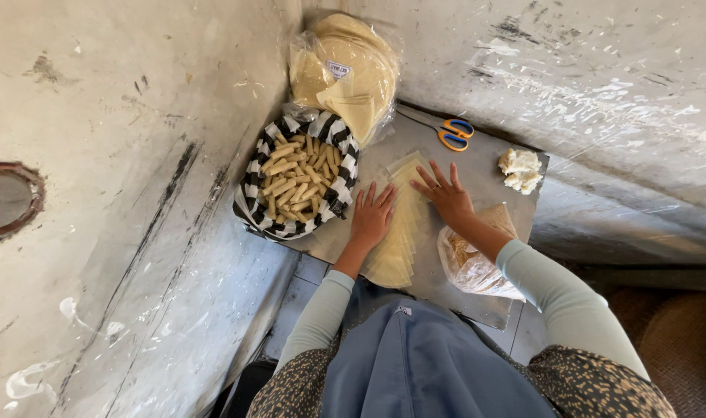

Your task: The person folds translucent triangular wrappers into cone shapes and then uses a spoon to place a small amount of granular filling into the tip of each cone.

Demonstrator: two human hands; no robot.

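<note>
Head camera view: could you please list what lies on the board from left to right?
Striped bowl of rolled sticks → left hand → right hand → white lump of dough.

Thin pale-yellow pastry sheets [403, 224] lie flat in an overlapping fanned row on the grey desk [484, 182], edges stepped.

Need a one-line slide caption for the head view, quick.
Both hands, left and right, pressed flat on pastry strips beside a basket of rolls.
</note>
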